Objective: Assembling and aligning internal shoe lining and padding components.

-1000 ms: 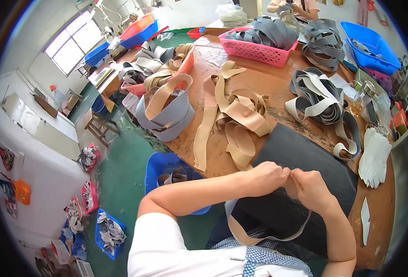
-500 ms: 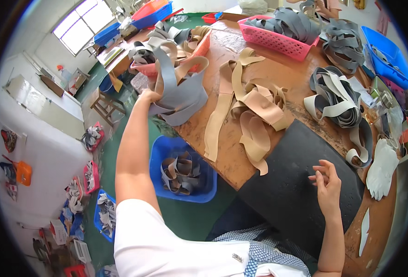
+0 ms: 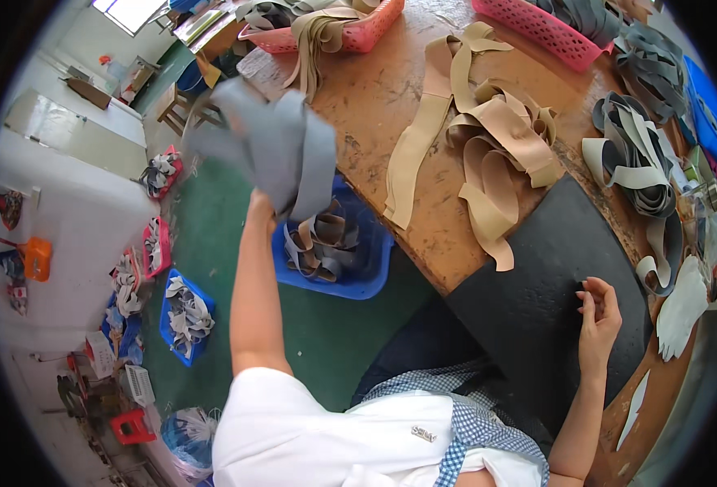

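Note:
My left hand (image 3: 262,209) grips a bundle of wide grey strips (image 3: 297,150), which looks like leather or a similar sheet material and is partly smeared by motion. The bundle hangs off the table's left edge, just above and beside a blue bin (image 3: 372,264) that has brown and grey strips (image 3: 322,243) in it. Over the black mat (image 3: 529,316) on the table's near corner, my right hand (image 3: 599,325) holds nothing, its fingers loosely bent and apart from the thumb. Tan strips (image 3: 508,134) lie in a loose heap beyond the mat.
A pink basket (image 3: 374,32) of strips stands at the table's far left; another pink basket (image 3: 545,36) is at the back. Grey and white strip coils (image 3: 638,158) and a pale cut piece (image 3: 683,308) lie on the right. A blue crate (image 3: 167,325) sits on the floor.
My left hand has pulled the grey bundle away from the far-left basket, toward me and off the table's edge. My right hand stays over the mat, fingers more bent. The view has shifted.

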Demonstrator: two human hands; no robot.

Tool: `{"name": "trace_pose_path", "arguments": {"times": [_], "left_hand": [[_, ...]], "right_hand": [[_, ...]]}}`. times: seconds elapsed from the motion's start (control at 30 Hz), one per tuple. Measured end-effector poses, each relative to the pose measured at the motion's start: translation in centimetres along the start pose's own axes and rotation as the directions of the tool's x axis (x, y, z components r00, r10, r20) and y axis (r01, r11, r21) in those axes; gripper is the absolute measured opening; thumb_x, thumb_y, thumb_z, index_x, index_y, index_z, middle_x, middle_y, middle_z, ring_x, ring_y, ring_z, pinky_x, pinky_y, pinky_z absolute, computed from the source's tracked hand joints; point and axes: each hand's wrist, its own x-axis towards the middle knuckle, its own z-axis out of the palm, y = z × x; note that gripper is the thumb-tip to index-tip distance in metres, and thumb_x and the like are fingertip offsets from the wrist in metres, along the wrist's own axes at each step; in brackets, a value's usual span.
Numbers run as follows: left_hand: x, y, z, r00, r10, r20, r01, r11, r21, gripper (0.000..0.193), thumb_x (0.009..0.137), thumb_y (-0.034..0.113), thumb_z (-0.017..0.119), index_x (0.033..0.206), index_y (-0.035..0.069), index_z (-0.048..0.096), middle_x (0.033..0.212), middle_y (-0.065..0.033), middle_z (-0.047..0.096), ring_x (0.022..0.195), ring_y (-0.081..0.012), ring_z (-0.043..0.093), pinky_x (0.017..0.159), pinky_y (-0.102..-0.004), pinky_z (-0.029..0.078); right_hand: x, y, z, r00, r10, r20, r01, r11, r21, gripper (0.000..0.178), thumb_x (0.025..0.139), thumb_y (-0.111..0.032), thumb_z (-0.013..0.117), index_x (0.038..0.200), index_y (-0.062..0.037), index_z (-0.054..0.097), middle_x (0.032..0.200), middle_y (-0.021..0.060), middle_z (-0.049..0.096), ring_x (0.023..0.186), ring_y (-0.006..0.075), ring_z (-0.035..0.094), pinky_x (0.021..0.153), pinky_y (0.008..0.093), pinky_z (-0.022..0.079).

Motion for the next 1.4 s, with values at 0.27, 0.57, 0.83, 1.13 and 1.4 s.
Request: {"name": "trace_pose_path", "arguments": {"times": [0.27, 0.57, 0.83, 1.13, 1.4], "left_hand": [[1.6, -18.2, -7.1, 0.786, -0.545, -0.292, 0.593, 0.797, 0.110, 0.065, 0.082, 0.032, 0.075, 0.133, -0.003, 0.053, 0.131, -0.0178, 0.059, 0.116, -0.0310, 0.058, 0.099, -0.0445, 0.046], [-6.9, 3.2, 14.2, 0.697, 0.713, 0.076, -0.700, 0.652, 0.291, 0.022, 0.094, 0.000, 0.057, 0.116, -0.001, 0.060, 0.112, -0.0125, 0.065, 0.102, -0.0172, 0.062, 0.087, -0.0295, 0.051], [-21.9, 10.1, 34.4, 0.270, 0.508, 0.818, -0.825, 0.560, -0.075, 0.012, 0.091, 0.006, 0.062, 0.101, 0.003, 0.067, 0.097, -0.0115, 0.069, 0.092, -0.0232, 0.066, 0.082, -0.0334, 0.050], [-26.0, 7.1, 56.8, 0.027, 0.507, 0.862, -0.972, 0.214, -0.095, 0.063, 0.079, 0.033, 0.075, 0.128, 0.004, 0.048, 0.128, -0.0224, 0.053, 0.121, -0.0393, 0.048, 0.100, -0.0456, 0.042], [-33.3, 16.5, 54.7, -0.028, 0.406, 0.914, -0.911, 0.365, -0.191, 0.044, 0.076, 0.014, 0.070, 0.116, 0.001, 0.062, 0.098, -0.0154, 0.069, 0.091, -0.0234, 0.067, 0.085, -0.0332, 0.051]], "right_hand": [[-0.4, -0.7, -0.4, 0.999, -0.035, -0.017, 0.034, 0.997, -0.070, 0.017, 0.095, 0.002, 0.055, 0.111, 0.0002, 0.062, 0.102, 0.0062, 0.066, 0.090, 0.0132, 0.065, 0.074, 0.0243, 0.052], [-2.4, -1.2, -1.7, 0.986, -0.146, -0.079, 0.131, 0.978, -0.163, 0.017, 0.091, 0.006, 0.056, 0.106, 0.0026, 0.062, 0.097, 0.0123, 0.066, 0.084, 0.0201, 0.068, 0.070, 0.0283, 0.054], [-3.3, -1.0, -2.1, 0.966, -0.245, -0.082, 0.223, 0.951, -0.214, 0.016, 0.087, 0.005, 0.059, 0.102, 0.0018, 0.063, 0.095, 0.0150, 0.066, 0.079, 0.0260, 0.069, 0.068, 0.0327, 0.055], [-6.5, 2.0, -6.2, 0.949, -0.218, -0.227, 0.171, 0.963, -0.211, 0.014, 0.089, 0.004, 0.058, 0.102, 0.0014, 0.063, 0.093, 0.0141, 0.066, 0.077, 0.0261, 0.069, 0.067, 0.0333, 0.056], [-8.2, 4.8, -11.7, 0.957, 0.083, -0.277, -0.057, 0.993, 0.102, 0.015, 0.091, 0.000, 0.060, 0.106, 0.0029, 0.063, 0.096, 0.0102, 0.068, 0.079, 0.0165, 0.069, 0.066, 0.0271, 0.055]]}}
